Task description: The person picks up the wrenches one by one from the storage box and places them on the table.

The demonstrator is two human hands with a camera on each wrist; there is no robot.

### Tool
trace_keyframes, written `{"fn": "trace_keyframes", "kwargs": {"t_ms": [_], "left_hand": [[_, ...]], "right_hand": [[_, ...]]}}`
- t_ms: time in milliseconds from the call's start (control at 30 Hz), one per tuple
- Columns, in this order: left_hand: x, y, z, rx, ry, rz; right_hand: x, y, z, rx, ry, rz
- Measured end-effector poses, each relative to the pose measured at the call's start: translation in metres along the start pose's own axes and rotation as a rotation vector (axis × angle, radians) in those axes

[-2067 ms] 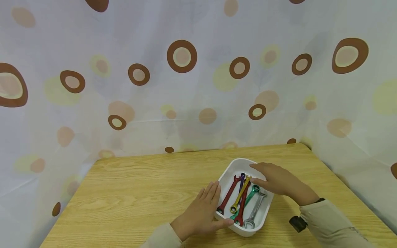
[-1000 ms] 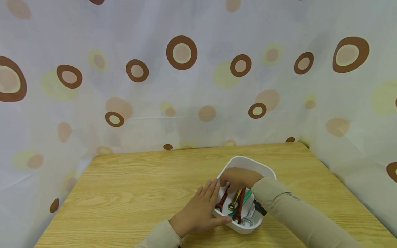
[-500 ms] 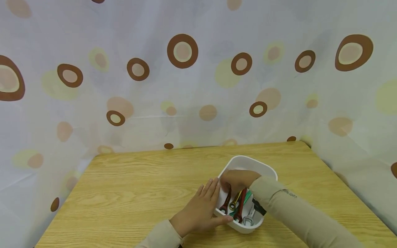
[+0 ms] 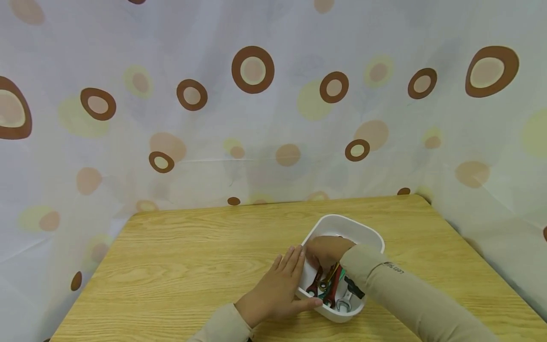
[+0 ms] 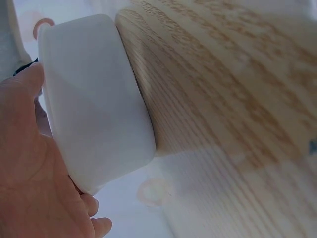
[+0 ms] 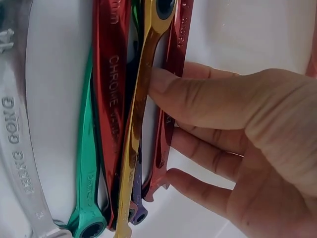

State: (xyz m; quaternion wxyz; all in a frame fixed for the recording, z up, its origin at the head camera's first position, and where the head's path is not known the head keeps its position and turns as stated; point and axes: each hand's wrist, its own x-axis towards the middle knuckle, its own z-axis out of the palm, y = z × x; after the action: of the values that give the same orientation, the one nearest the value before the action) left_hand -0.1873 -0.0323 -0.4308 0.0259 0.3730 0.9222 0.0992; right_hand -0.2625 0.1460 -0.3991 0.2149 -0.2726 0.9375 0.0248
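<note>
My straight-fingered left hand [image 4: 277,289] braces the white tub [image 4: 371,233] toward the table's [image 4: 192,251] right edge; my right hand [image 6: 267,131] curls round its leftmost red wrench [image 6: 164,141], apparently picking, so lifting should clear the gold wrench [image 6: 137,124].

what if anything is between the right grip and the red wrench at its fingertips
Nothing visible: the right grip reaches the red wrench directly; the gold wrench lies beside the thumb tip, not between.
</note>
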Motion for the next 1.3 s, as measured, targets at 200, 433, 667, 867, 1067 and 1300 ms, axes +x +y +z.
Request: {"fn": "trace_keyframes", "kwargs": {"t_ms": [200,433,667,867,1067,1300], "left_hand": [[0.001,0.0,-0.002,-0.014,-0.018,-0.005],[-0.001,0.001,-0.004,-0.013,-0.03,0.001],[-0.001,0.002,-0.005,-0.004,-0.039,0.003],[0.0,0.0,-0.002,0.002,-0.043,-0.002],[0.002,0.001,-0.004,-0.001,-0.039,-0.011],[0.001,0.002,-0.005,-0.002,-0.053,-0.02]], "right_hand": [[0.0,0.003,-0.004,-0.009,0.006,-0.039],[0.002,0.003,-0.006,-0.004,0.015,-0.044],[0.006,0.003,-0.004,-0.021,0.031,-0.072],[0.007,0.001,-0.01,-0.069,0.077,-0.108],[0.001,0.005,-0.017,-0.122,0.091,-0.118],[-0.01,0.012,-0.023,-0.124,0.134,-0.111]]}}
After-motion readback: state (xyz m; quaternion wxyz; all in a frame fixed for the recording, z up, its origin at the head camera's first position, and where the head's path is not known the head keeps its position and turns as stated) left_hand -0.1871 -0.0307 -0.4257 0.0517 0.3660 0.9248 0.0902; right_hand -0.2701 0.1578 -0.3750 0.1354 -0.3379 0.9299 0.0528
